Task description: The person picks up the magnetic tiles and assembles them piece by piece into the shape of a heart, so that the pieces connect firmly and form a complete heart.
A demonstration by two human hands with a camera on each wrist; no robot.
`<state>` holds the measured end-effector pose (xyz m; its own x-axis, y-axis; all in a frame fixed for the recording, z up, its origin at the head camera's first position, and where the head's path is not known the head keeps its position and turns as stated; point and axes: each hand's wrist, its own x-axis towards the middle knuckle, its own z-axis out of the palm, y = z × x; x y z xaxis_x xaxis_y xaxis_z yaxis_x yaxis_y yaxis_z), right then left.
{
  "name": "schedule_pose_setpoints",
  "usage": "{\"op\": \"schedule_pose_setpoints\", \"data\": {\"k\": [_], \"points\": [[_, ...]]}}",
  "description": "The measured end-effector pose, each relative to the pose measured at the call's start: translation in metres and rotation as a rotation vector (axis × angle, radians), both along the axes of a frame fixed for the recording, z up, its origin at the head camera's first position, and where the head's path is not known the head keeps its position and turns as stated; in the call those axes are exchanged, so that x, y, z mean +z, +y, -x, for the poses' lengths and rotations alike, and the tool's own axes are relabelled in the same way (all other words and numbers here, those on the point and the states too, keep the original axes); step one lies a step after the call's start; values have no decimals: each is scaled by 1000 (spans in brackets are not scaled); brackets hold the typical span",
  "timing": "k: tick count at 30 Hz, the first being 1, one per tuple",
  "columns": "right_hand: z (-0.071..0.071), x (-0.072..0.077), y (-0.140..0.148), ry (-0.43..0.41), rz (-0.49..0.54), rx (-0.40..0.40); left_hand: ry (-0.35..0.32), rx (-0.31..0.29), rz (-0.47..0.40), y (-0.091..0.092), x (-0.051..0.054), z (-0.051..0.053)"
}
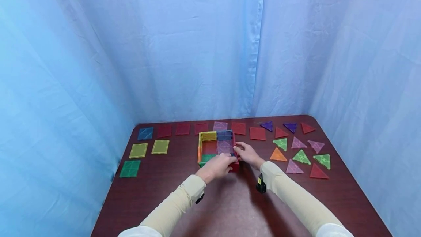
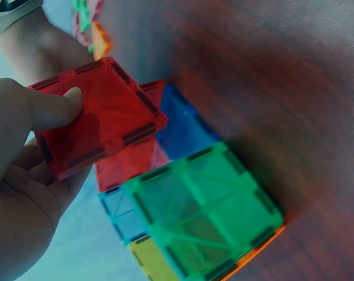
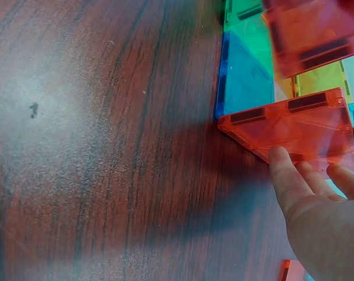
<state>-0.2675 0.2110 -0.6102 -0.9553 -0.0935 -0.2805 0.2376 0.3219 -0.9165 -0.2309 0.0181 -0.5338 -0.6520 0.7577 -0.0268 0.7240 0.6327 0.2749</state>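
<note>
A low open-topped box of translucent magnetic tiles [image 1: 208, 136] stands mid-table, with yellow, blue, orange, green and red walls. My left hand [image 1: 215, 166] is at its near right corner. Thumb and fingers there pinch a red square tile [image 2: 115, 111], held beside the green wall tile [image 2: 206, 211] and above a blue one [image 2: 185, 123]. On the box's right side, my right hand [image 1: 249, 154] touches a red wall tile [image 3: 294, 126] from outside with nearly straight fingertips [image 3: 278, 155]. The left hand hides part of the near wall in the head view.
Loose square tiles lie left, including a yellow one [image 1: 160, 146] and a green one [image 1: 130, 168]. Red squares [image 1: 257, 133] line the back. Several triangles, including an orange one [image 1: 278, 155], are spread on the right. Curtains [image 1: 197, 46] surround the table [image 1: 148, 200].
</note>
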Motion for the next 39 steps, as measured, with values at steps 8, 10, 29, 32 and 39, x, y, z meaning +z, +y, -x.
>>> {"op": "schedule_pose_setpoints", "data": {"k": [8, 10, 29, 32, 39], "points": [[0, 2, 1, -8, 3, 3, 17, 52, 46, 5, -20, 2], [-1, 2, 1, -13, -3, 4, 20, 75, 40, 5, -26, 4], [-1, 1, 1, -12, -15, 11, 149, 146, 77, -4, -44, 6], [0, -1, 1, -19, -18, 10, 160, 141, 79, -3, -45, 7], [0, -6, 1, -6, -9, 11, 222, 173, 52, -5, -53, 5]]}}
